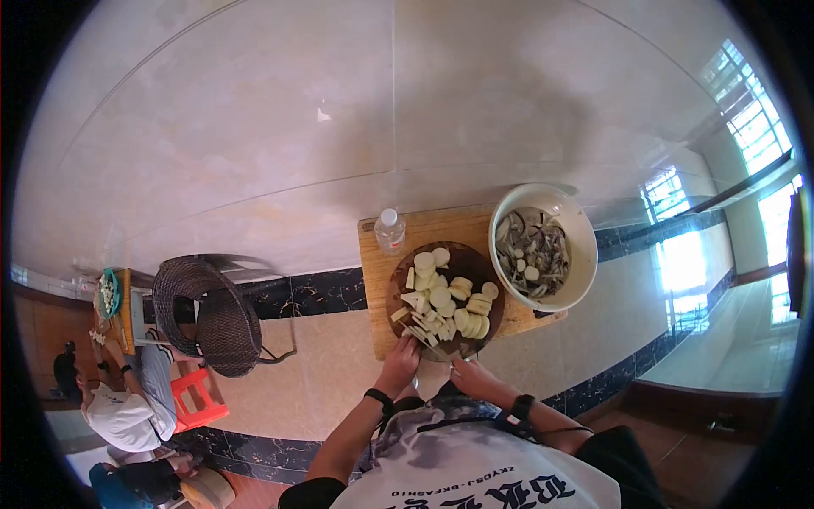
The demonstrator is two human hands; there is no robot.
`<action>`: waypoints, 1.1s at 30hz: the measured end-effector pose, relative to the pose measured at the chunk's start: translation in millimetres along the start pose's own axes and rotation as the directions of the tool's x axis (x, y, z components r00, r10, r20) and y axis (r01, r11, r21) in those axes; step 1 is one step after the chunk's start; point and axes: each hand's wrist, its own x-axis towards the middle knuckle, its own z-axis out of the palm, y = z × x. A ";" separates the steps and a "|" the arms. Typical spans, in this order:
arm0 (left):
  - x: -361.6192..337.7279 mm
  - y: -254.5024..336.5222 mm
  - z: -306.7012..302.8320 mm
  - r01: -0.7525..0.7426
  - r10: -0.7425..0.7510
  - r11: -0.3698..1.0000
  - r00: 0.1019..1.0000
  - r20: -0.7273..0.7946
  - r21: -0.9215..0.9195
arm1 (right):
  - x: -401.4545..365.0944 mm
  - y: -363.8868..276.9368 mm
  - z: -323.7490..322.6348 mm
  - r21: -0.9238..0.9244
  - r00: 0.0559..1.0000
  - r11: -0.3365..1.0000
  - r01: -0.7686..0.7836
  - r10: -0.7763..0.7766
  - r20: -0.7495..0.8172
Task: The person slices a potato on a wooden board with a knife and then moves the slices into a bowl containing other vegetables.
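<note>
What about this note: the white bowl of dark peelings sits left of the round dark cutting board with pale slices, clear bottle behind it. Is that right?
One detail is wrong. The head view shows the white bowl of dark peelings on the right of the round dark cutting board, not the left. The pale slices and clear plastic bottle are as stated.

Cream slices, dark brown board, white bowl (grey-streaked scraps), tan table

The board is dark wood on a pale wood table. The floor is shiny tile.
</note>
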 end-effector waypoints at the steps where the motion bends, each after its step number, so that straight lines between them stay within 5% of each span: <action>1: -1.0 -0.2 1.2 0.000 0.000 1.000 1.000 0.002 0.008 | 4.3 2.4 9.8 0.013 0.996 0.996 -0.094 0.094 0.000; 5: -6.3 -2.8 3.9 0.015 -0.016 0.999 0.999 0.028 0.035 | 1.4 -7.3 18.0 0.004 0.980 0.981 -0.196 0.196 -0.037; 10: -2.7 -0.9 -1.8 -0.001 0.000 1.000 0.999 0.046 0.023 | -14.7 -8.2 -0.5 -0.044 0.999 0.999 -0.018 0.016 -0.051; 14: -5.9 0.3 -3.3 0.004 -0.007 0.999 0.998 0.063 0.046 | -20.6 -3.4 7.4 0.083 0.986 0.991 -0.107 0.116 -0.123; 18: -7.6 -3.7 3.3 -0.039 0.034 0.996 0.998 0.050 0.083 | -21.1 -23.7 -10.9 0.065 0.996 0.998 -0.016 0.022 -0.092; 33: -3.0 1.8 -9.5 -0.005 -0.001 0.997 0.997 0.080 0.074 | -21.2 -12.2 8.5 0.062 0.990 0.990 -0.127 0.131 -0.055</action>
